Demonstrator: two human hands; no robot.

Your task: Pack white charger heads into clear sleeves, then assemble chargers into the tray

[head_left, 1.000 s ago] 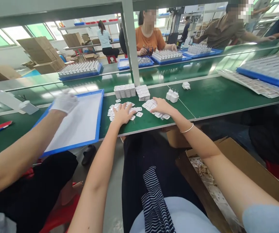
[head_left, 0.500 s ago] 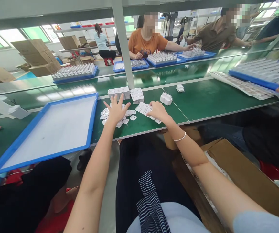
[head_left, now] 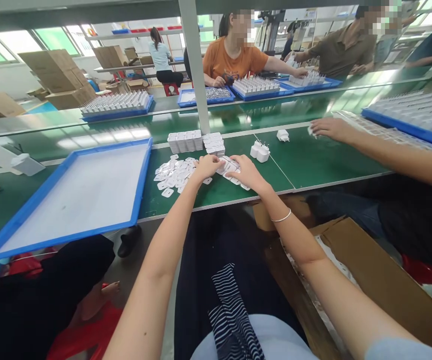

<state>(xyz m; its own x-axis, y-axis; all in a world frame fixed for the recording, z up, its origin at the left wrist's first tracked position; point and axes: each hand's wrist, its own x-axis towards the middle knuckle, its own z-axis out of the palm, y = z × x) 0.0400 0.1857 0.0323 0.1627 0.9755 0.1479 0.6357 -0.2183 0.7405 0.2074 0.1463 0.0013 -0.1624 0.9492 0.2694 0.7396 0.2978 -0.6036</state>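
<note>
In the head view, the person's left hand is at the green bench, a little in from its near edge, with the fingers drawn together at the left end of a row of white plates; whether it pinches one cannot be told. The right hand curves over the right side of this row, thumb and fingers apart and touching the plates. A loose pile of plates lies just left of the left hand, toward the near edge. Farther from that edge stand a block of stacked plates and, right beside it, a smaller stack. White plug housings sit right of the right hand, and a single housing lies beyond them, nearer the bench's far side. Left of the pile, a blue-rimmed tray overhangs the near edge. From the right, a co-worker's hand reaches over the bench with a small white piece at its fingertips.
</note>
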